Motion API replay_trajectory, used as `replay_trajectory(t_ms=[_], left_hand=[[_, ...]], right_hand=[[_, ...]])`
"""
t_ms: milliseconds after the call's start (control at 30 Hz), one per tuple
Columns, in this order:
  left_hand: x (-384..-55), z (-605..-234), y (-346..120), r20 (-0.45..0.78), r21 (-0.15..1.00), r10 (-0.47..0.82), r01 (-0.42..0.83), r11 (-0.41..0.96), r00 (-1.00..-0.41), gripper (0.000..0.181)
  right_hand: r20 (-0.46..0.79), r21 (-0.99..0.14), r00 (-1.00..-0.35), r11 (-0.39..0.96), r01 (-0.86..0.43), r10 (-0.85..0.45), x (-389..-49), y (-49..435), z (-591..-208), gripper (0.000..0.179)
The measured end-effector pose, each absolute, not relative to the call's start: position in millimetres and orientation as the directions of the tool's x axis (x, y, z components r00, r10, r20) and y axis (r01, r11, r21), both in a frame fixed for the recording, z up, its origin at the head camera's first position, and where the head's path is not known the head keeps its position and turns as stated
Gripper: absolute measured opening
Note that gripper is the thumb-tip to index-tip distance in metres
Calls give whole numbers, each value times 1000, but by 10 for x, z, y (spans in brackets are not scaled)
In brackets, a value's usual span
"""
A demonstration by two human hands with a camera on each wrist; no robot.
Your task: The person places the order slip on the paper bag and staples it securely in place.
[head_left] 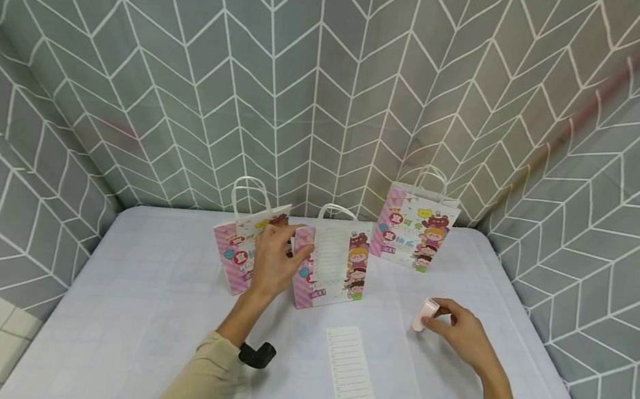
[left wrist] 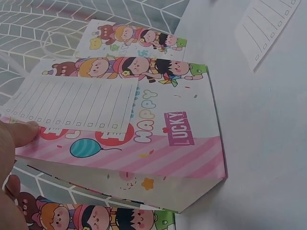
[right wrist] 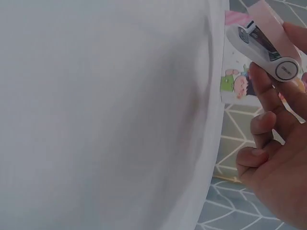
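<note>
My left hand grips the top left edge of the middle paper gift bag, which stands upright. Its thumb lies on the front, touching the edge of a lined checklist sheet that lies flat against the bag. Fingers behind the bag are partly hidden. Over the table at the right, my right hand pinches a small pink and white stapler between thumb and fingers. In the right wrist view, the other fingers are curled below the stapler, whose jaws stand apart.
Another gift bag stands just left of the middle one, and a third at the back right. A loose checklist sheet lies on the white table. More paper lies partly under my left forearm. Patterned curtains enclose the table.
</note>
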State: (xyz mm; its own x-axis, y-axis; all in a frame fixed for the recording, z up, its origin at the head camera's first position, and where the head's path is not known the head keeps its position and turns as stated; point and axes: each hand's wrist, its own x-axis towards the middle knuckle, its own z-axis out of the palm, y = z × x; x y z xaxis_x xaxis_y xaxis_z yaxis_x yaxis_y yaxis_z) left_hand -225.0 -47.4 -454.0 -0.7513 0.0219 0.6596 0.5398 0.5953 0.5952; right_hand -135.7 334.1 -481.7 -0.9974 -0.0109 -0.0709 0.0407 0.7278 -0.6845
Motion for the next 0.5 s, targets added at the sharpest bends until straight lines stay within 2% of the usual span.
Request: replay_trajectory(t_ms=[500], left_hand=[[-2337,-4557,-405,666,590,3,529,610,-746,38]], right_hand=[[-181,-705,-983,695,138,11,-1210,3626,-4887,67]])
